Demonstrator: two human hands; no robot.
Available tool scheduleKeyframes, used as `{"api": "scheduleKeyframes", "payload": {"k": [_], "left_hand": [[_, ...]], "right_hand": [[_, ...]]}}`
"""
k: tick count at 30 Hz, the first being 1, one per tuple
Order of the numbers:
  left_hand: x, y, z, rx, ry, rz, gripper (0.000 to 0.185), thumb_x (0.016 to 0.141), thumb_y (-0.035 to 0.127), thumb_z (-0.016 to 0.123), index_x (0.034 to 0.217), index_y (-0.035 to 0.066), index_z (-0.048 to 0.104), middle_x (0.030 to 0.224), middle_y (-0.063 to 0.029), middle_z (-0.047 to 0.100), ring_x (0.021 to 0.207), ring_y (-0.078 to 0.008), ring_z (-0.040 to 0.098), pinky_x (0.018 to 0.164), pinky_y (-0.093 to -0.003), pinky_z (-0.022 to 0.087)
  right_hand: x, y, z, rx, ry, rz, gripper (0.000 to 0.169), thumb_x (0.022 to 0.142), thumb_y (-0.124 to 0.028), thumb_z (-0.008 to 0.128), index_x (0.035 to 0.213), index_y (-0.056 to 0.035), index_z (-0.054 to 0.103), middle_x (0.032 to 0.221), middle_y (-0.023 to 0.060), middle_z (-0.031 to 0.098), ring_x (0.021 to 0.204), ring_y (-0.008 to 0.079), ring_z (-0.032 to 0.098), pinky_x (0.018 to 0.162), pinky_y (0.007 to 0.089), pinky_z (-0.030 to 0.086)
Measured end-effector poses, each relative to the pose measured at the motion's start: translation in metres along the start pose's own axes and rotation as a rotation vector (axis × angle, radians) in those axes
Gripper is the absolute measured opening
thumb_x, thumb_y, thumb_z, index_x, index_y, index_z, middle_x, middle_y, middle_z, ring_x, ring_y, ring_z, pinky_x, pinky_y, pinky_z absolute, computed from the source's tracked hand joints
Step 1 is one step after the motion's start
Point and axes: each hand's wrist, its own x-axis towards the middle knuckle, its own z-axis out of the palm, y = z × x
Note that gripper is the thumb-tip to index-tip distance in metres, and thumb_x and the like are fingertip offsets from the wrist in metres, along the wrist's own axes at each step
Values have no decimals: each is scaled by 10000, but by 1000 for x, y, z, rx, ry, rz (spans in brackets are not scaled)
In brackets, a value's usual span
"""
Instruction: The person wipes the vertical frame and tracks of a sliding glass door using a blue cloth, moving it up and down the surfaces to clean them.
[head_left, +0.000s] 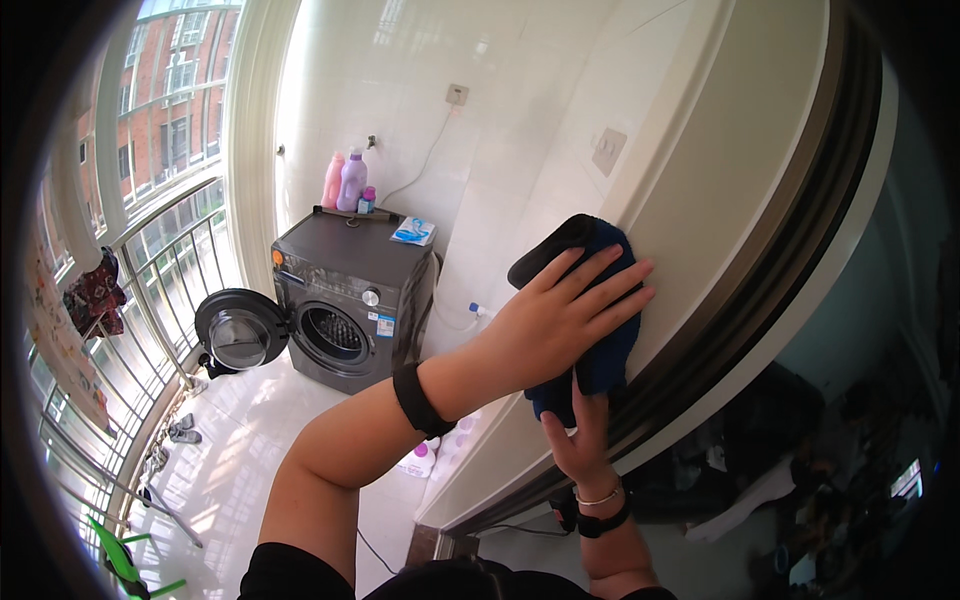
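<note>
My left hand (559, 319) lies flat, fingers spread, on a dark blue cloth (619, 341) against the cream door frame (690, 232). A black part (551, 251) of the bunched cloth shows above its fingers. Lower down, my right hand (585, 442) pinches the cloth's lower end between thumb and fingers; its fingertips are partly hidden by the fabric. Each wrist wears a black band, and the right one also a bracelet.
A dark grey washing machine (345, 262) with its round door (240, 330) open stands against the tiled wall. Detergent bottles (352, 180) stand on top. Sliding-door tracks (720, 345) curve along the right. Left are a railing (161, 262), hanging clothes (97, 292) and a green folding stool (124, 562).
</note>
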Motion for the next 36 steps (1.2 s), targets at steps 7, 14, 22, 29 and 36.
{"api": "scheduleKeyframes", "payload": {"k": [7, 14, 22, 29, 36], "left_hand": [[103, -49, -23, 127, 282, 104, 542, 816, 78, 523, 1347, 119, 425, 1437, -71, 378, 1280, -275, 414, 1062, -414, 294], [105, -55, -23, 129, 291, 125, 554, 799, 76, 561, 1335, 131, 433, 1424, -61, 395, 1278, -261, 419, 1051, -399, 327], [-25, 0, 7, -117, -3, 48, 580, 735, 91, 556, 1307, 85, 461, 1424, -88, 380, 1242, -317, 426, 1011, -391, 354], [-102, 43, 28, -306, -150, -124, 598, 724, 65, 553, 1315, 79, 458, 1403, -121, 402, 1213, -337, 445, 1011, -406, 359], [-94, 39, 26, -314, -69, -172, 674, 671, 20, 597, 1322, 83, 436, 1415, -153, 378, 1234, -327, 445, 1009, -425, 361]], "right_hand": [[78, -14, -36, 3, 212, -63, 756, 867, -286, 602, 1427, 29, 204, 1462, 323, 135, 1348, 458, 200, 1071, 504, 203], [85, -13, -23, -61, 287, -23, 808, 864, -329, 609, 1442, 18, 164, 1457, 287, 181, 1358, 404, 200, 1095, 471, 162], [-11, 7, 54, -395, 100, 111, 555, 791, -172, 638, 1289, -10, 454, 1163, 246, 523, 1054, 434, 491, 852, 479, 390], [-74, 31, 86, -432, -7, 190, 563, 763, -148, 635, 1298, -96, 470, 1310, 232, 430, 1209, 495, 368, 861, 561, 374], [-64, 20, 75, -419, 9, 197, 525, 786, -134, 626, 1286, -98, 471, 1327, 246, 415, 1260, 491, 321, 881, 548, 388]]}}
